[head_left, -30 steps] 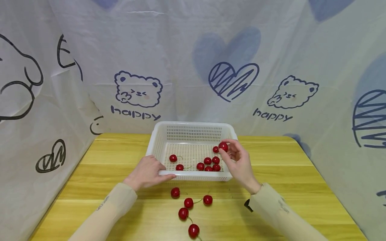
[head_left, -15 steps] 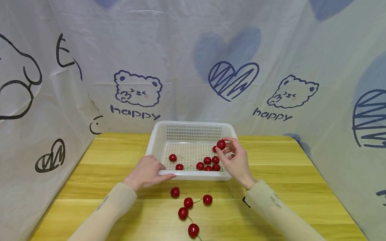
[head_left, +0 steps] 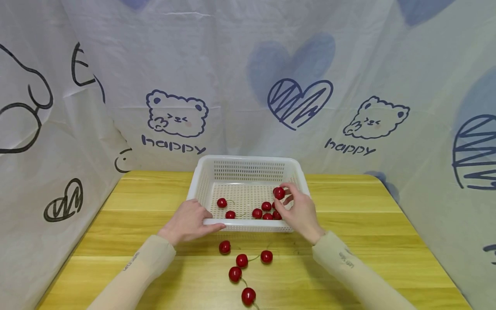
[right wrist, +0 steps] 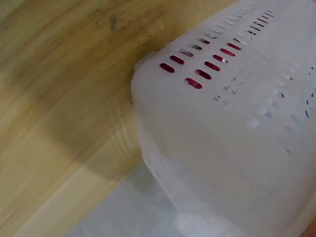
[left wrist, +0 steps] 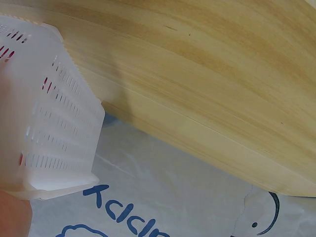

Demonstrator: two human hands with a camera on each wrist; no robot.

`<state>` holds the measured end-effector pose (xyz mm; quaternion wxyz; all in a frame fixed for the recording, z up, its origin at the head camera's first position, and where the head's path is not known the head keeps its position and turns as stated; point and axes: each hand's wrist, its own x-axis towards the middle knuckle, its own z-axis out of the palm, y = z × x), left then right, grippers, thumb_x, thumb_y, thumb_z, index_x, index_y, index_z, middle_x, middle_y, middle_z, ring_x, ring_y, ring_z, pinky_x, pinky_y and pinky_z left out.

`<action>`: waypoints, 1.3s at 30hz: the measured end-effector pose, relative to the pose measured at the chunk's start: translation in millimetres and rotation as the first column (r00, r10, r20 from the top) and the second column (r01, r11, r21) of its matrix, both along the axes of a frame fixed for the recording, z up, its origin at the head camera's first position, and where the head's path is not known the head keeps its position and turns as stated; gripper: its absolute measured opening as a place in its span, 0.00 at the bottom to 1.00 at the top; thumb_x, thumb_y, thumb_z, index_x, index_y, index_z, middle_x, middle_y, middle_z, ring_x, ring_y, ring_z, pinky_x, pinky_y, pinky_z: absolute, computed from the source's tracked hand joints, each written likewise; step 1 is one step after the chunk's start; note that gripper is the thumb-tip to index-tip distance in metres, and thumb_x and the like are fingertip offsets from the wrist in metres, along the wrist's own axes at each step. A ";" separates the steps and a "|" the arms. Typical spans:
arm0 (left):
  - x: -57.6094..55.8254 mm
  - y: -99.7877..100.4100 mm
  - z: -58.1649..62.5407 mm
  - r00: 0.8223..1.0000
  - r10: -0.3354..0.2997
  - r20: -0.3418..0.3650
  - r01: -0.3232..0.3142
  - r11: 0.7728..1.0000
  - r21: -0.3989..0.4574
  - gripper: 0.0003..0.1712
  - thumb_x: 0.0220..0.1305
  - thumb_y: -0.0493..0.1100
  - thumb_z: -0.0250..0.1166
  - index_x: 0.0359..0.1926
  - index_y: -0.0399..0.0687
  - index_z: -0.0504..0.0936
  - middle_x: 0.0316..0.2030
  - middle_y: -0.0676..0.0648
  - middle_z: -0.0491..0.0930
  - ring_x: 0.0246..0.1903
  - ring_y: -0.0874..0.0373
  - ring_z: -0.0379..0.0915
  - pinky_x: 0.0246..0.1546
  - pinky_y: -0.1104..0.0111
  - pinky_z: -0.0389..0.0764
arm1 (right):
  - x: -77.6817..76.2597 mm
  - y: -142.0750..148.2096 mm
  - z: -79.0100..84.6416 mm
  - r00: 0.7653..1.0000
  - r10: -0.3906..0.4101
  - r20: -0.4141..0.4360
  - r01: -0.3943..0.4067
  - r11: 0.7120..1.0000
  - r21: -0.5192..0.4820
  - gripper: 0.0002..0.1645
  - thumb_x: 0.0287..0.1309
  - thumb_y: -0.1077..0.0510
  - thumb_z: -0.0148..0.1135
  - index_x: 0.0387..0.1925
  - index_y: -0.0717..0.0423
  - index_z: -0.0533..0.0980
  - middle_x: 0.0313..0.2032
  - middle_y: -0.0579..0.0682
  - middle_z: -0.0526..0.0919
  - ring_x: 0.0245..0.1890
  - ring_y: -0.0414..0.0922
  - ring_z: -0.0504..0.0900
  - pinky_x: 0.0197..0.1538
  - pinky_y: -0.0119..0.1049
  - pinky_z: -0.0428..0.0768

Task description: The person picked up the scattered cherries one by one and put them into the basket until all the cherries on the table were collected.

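My left hand [head_left: 190, 221] grips the near left corner of a white perforated plastic basket [head_left: 248, 159], its thumb lying along the front rim. Over the basket's right part, my right hand [head_left: 300, 213] pinches a red cherry [head_left: 278, 193] between thumb and fingers. Several cherries lie on the basket floor: one with a stem [head_left: 221, 202] at the left, and a cluster [head_left: 266, 206] at the right, partly hidden by the right hand. Both wrist views mostly show the basket's outer walls [left wrist: 64, 118], with red showing through the slots in the right wrist view [right wrist: 215, 65].
In front of the basket, several more cherries lie on the wooden table [head_left: 348, 258], including a stemmed cherry [head_left: 248, 296] nearest me. A printed white cloth [head_left: 240, 86] hangs behind the table and along both sides.
My right hand has moved left and a little downward with the pinched cherry, now further inside the basket. The left hand and the basket stay in place.
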<state>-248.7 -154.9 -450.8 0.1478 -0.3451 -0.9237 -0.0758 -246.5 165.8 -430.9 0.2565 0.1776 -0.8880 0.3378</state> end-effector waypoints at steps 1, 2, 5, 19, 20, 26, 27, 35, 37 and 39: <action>0.0 0.0 0.2 1.000 -0.001 -0.001 0.001 1.000 -0.001 0.32 0.56 0.76 0.51 0.14 0.60 0.80 0.11 0.63 0.70 0.18 0.63 0.62 0.26 0.67 0.69 | -0.2 0.4 -0.9 1.000 0.000 -0.005 0.000 1.000 0.019 0.22 0.51 0.56 0.65 0.49 0.54 0.73 0.33 0.46 0.82 0.26 0.43 0.80 0.29 0.37 0.77; -0.1 0.1 0.1 1.000 -0.002 -0.001 0.002 1.000 0.000 0.32 0.56 0.76 0.51 0.14 0.60 0.80 0.11 0.63 0.70 0.18 0.63 0.62 0.26 0.67 0.69 | -0.3 0.9 -1.7 1.000 0.000 -0.010 0.001 0.999 0.035 0.22 0.51 0.56 0.65 0.49 0.54 0.73 0.32 0.46 0.82 0.26 0.44 0.80 0.29 0.38 0.76; -0.4 0.3 -0.1 1.000 -0.007 -0.003 0.007 1.000 0.005 0.32 0.56 0.76 0.51 0.14 0.59 0.80 0.11 0.63 0.70 0.17 0.63 0.62 0.25 0.67 0.69 | -0.9 2.7 -3.4 0.999 -0.008 -0.032 0.011 0.995 0.095 0.21 0.51 0.55 0.65 0.48 0.53 0.74 0.32 0.46 0.82 0.25 0.43 0.79 0.26 0.37 0.76; 1.2 0.2 1.6 1.000 -0.013 -0.014 0.013 1.000 0.010 0.31 0.56 0.75 0.52 0.14 0.60 0.80 0.12 0.62 0.72 0.18 0.64 0.63 0.25 0.67 0.69 | -1.0 6.6 -3.0 0.997 -0.075 0.026 0.068 0.976 0.206 0.17 0.50 0.60 0.64 0.44 0.58 0.76 0.38 0.52 0.80 0.28 0.45 0.78 0.29 0.39 0.77; 1.3 0.2 1.7 1.000 -0.012 -0.013 0.012 1.000 0.011 0.31 0.56 0.75 0.52 0.14 0.60 0.80 0.12 0.62 0.73 0.18 0.64 0.63 0.25 0.67 0.69 | -0.8 6.6 -2.8 0.997 -0.076 0.031 0.068 0.976 0.205 0.16 0.50 0.60 0.64 0.43 0.58 0.76 0.38 0.52 0.80 0.28 0.45 0.78 0.29 0.38 0.76; 0.6 0.4 1.6 1.000 -0.010 -0.010 0.010 1.000 0.008 0.32 0.56 0.76 0.50 0.15 0.60 0.81 0.13 0.61 0.74 0.18 0.64 0.63 0.24 0.68 0.69 | -1.4 7.3 -3.6 0.998 -0.023 0.061 0.011 0.980 0.199 0.12 0.51 0.59 0.63 0.39 0.57 0.77 0.32 0.50 0.81 0.24 0.41 0.75 0.27 0.35 0.74; 0.5 0.5 1.6 1.000 -0.010 -0.010 0.010 1.000 0.006 0.32 0.56 0.76 0.50 0.15 0.60 0.81 0.12 0.62 0.73 0.17 0.64 0.63 0.24 0.68 0.69 | -1.5 7.5 -3.7 0.998 -0.003 0.070 -0.011 0.980 0.198 0.11 0.52 0.59 0.63 0.39 0.57 0.77 0.31 0.48 0.81 0.24 0.42 0.75 0.27 0.35 0.74; 0.9 0.6 2.3 1.000 -0.009 -0.012 0.009 1.000 0.010 0.33 0.56 0.76 0.51 0.17 0.59 0.82 0.15 0.60 0.77 0.19 0.64 0.64 0.25 0.68 0.70 | 3.3 7.6 -3.7 0.965 0.222 0.141 -0.253 0.929 0.272 0.09 0.59 0.47 0.61 0.33 0.46 0.78 0.27 0.37 0.80 0.27 0.35 0.77 0.33 0.33 0.78; 0.9 0.7 2.3 1.000 -0.009 -0.008 0.009 1.000 0.011 0.33 0.56 0.76 0.50 0.17 0.59 0.82 0.15 0.60 0.77 0.18 0.64 0.64 0.25 0.68 0.70 | 5.7 6.9 -4.0 0.956 0.266 0.120 -0.291 0.904 0.313 0.13 0.59 0.42 0.60 0.32 0.45 0.79 0.28 0.37 0.81 0.28 0.35 0.79 0.35 0.34 0.78; 1.2 0.6 2.7 1.000 -0.006 -0.006 0.006 1.000 0.011 0.33 0.56 0.76 0.51 0.17 0.58 0.82 0.15 0.60 0.77 0.18 0.64 0.64 0.25 0.68 0.70 | 7.9 5.9 -4.5 0.950 0.297 0.091 -0.310 0.880 0.360 0.17 0.58 0.38 0.58 0.30 0.45 0.79 0.28 0.37 0.82 0.28 0.35 0.79 0.35 0.33 0.78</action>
